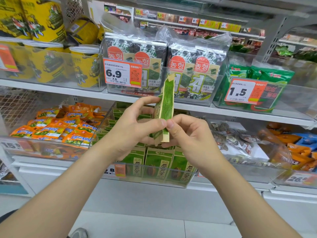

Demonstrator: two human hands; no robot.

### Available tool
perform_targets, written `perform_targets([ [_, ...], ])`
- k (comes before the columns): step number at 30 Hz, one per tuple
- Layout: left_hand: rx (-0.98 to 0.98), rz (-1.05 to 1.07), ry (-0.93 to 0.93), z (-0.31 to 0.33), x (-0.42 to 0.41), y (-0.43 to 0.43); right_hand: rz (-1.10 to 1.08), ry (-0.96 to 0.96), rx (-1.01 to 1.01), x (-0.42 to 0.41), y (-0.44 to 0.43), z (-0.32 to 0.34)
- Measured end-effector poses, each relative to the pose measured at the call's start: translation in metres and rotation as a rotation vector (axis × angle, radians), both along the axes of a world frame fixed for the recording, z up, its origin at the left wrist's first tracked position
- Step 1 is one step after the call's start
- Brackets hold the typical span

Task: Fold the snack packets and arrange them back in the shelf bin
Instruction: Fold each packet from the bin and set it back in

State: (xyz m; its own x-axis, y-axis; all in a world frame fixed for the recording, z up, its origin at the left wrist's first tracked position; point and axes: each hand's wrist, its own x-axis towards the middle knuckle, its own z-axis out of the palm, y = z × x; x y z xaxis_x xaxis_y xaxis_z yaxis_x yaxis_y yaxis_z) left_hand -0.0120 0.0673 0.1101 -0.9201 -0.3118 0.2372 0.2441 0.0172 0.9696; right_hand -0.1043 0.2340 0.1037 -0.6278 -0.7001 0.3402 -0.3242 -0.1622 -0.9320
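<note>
Shop aisle w/ grey metal shelving. The upper shelf board (197,107) ran across mid-frame. Above it, left: yellow tubs (42,19); centre: seaweed packs (171,66) in clear trays, w/ orange price tag (122,73) reading 6.9. Right of that, green bags (260,78) behind a 1.5 tag (244,91). Below the board, left: orange sachets (56,124). Grey slotted upright (274,36) at upper right. Pale tiled floor (154,224) at bottom. Lighting was bright, even.

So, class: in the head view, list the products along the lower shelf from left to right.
Orange snack packets → green packets in the clear bin → clear bags of brown snacks → orange and blue packets.
</note>
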Motion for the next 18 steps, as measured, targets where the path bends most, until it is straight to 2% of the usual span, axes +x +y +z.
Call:
perform_targets([
  [6,0.068,-0.023,-0.007,0.0,0.002,-0.002,-0.058,-0.099,-0.042,0.003,0.005,0.008],
  [11,0.136,-0.029,-0.022,-0.002,-0.001,0.001,-0.194,0.009,-0.057,0.0,0.009,0.009],
  [14,0.172,-0.054,-0.011,-0.002,-0.001,0.003,-0.184,0.01,-0.068,0.0,0.009,0.006],
  [18,0.131,0.087,-0.01,-0.006,-0.006,0.006,-0.098,-0.116,-0.077,0.001,0.012,0.01],
])
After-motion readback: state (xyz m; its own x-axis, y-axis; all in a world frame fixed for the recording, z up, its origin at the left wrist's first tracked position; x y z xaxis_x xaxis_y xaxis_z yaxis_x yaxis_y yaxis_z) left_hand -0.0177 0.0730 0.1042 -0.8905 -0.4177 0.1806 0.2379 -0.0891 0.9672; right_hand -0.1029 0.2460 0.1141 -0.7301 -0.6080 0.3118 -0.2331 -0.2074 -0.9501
